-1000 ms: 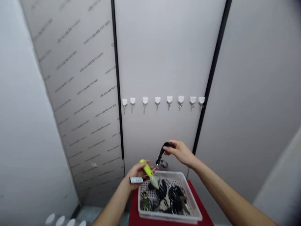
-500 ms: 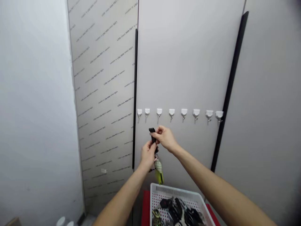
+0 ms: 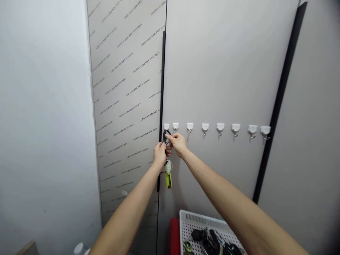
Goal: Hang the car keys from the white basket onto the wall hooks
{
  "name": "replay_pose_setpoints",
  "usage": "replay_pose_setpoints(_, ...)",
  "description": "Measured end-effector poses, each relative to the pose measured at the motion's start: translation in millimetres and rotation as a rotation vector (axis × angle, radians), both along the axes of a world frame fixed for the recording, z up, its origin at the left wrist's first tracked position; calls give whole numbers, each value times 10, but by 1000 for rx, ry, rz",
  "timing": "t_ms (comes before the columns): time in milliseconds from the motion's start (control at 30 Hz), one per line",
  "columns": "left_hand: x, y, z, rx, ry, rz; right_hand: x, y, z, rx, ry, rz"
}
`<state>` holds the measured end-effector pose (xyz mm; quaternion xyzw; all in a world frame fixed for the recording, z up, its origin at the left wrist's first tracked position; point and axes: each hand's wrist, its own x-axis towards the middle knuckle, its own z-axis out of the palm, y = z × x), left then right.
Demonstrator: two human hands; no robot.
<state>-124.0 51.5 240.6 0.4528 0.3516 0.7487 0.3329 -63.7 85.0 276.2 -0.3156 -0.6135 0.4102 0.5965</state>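
L hand and R hand both pinch narrow on a black key strap, just below the leftmost white wall hooks (not on a hook afaict), yellow-green fob dangling mid-frame. Plenty of keys left in the white basket, bottom right.

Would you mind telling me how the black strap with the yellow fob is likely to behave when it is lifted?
The black strap looks floppy: the left hand and right hand pinch it near the top, and the yellow fob dangles below. That fob will probably swing freely. The bundle seems fairly light, since a small pinch appears to carry it.
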Motion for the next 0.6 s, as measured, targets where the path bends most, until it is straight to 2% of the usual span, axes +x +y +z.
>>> replay_pose_setpoints(200, -53, 305, 21, -21, 11, 5, -130, 236, 29, 80, -225, -357)
replay_pose_setpoints(333, -71, 444, -108, -101, 215, 183, -140, 264, -12, 160, -428, -531)
replay_pose_setpoints(433, -96, 486, -201, -126, 292, 266, -139, 238, -71, 187, -535, -551)
replay_pose_setpoints(600, -189, 452, -231, -156, 332, 313, -42, 174, -125, 198, -548, -460)
